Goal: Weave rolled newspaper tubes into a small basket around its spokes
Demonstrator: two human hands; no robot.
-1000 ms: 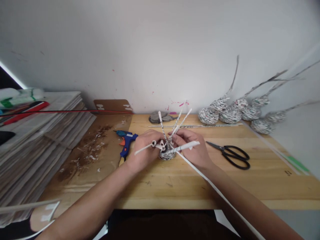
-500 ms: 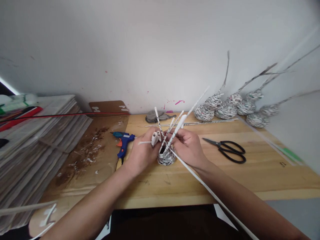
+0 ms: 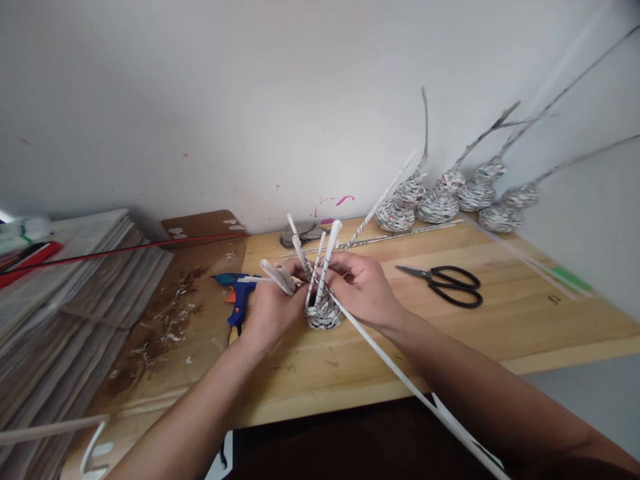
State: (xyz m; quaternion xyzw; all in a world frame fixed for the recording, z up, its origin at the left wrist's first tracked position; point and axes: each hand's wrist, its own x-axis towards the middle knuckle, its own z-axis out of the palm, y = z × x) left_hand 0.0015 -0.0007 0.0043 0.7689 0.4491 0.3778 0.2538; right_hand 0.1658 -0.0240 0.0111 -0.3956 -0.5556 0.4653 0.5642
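Note:
A small round basket (image 3: 325,317), woven from rolled newspaper strips, sits on the wooden table between my hands. Several paper tubes (image 3: 328,257) stand up from its rim. My left hand (image 3: 274,303) is closed at the basket's left side, its thumb on paper tubes that lean out to the left. My right hand (image 3: 367,290) pinches a paper tube at the rim on the right. From there a long white paper tube (image 3: 395,363) runs down across my right forearm toward the front edge. My fingertips are partly hidden behind the upright tubes.
Black-handled scissors (image 3: 453,283) lie to the right. A blue glue gun (image 3: 240,297) lies left of my left hand. Stacked newspapers (image 3: 75,320) fill the far left. Several woven gourd shapes (image 3: 437,205) with twig stems stand against the wall. A grey object (image 3: 303,233) lies at the back.
The view has shifted slightly. My left hand has turned, and the tubes beside it now lean further left. My right hand stays pinched at the basket rim.

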